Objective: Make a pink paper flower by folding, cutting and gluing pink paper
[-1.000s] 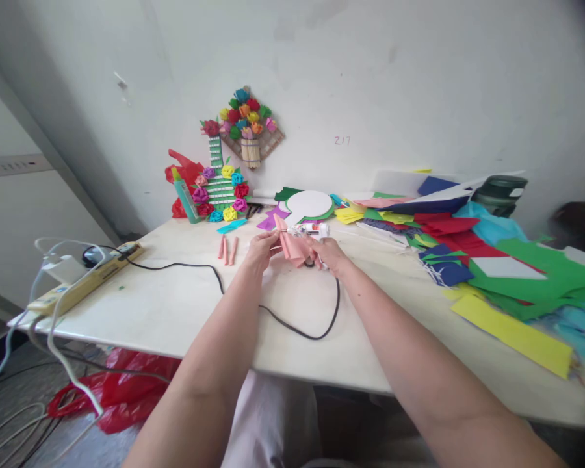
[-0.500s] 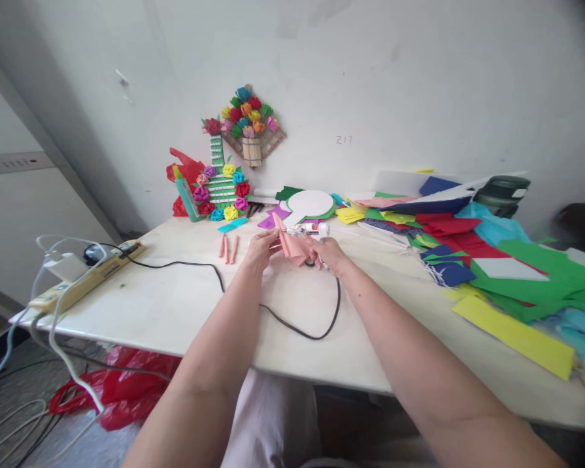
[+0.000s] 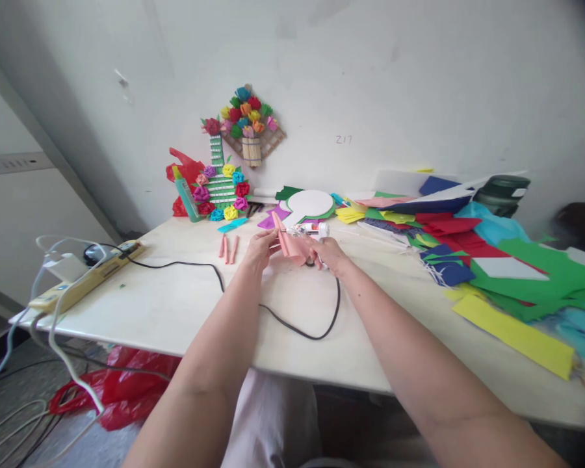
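Observation:
My left hand (image 3: 263,248) pinches the left edge of a folded sheet of pink paper (image 3: 297,248) above the table. My right hand (image 3: 329,255) is closed at the paper's right side around a pair of scissors, mostly hidden; a dark handle loop (image 3: 311,262) shows below the fingers, and a thin blade seems to lie along the paper's upper edge. Just behind the hands is a white bottle (image 3: 316,229) with a printed label. To the left of my left hand lie several narrow pink paper pieces (image 3: 233,249).
A black cord (image 3: 292,330) loops across the table (image 3: 166,305) from a power strip (image 3: 85,279). Coloured paper sheets (image 3: 526,273) heap up at the right. Paper flowers on a green frame (image 3: 223,188), a glue bottle (image 3: 188,198) and a round white cutout (image 3: 312,203) stand or lie at the back.
The lower right part of the pink paper has shifted slightly near my right hand. Both arms stay nearly in place.

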Demonstrator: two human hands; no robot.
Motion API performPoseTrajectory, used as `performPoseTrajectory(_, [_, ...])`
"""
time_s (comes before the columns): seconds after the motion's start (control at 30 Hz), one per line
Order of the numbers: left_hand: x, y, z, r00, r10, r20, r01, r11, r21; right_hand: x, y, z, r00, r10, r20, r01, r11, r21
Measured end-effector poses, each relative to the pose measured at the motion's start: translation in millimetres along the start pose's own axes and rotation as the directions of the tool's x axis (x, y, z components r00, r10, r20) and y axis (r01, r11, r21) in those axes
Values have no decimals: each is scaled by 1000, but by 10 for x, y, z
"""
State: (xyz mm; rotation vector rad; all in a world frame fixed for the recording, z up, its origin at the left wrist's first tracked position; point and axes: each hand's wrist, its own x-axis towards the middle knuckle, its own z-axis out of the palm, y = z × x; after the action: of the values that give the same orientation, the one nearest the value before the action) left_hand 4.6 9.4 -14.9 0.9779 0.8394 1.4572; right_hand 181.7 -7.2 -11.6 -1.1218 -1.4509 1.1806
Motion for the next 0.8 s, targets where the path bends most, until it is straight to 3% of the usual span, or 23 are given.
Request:
performPoseTrajectory(0.53, [-4, -19, 3, 998, -16, 65, 14, 1000, 28, -47, -77, -1, 999, -14, -29, 15, 1000, 8])
performPoseTrajectory(0.8, [-7, 8, -4, 1000, 0, 22, 0, 1000, 16, -9, -20, 2, 1000, -16, -8, 16, 1000, -5])
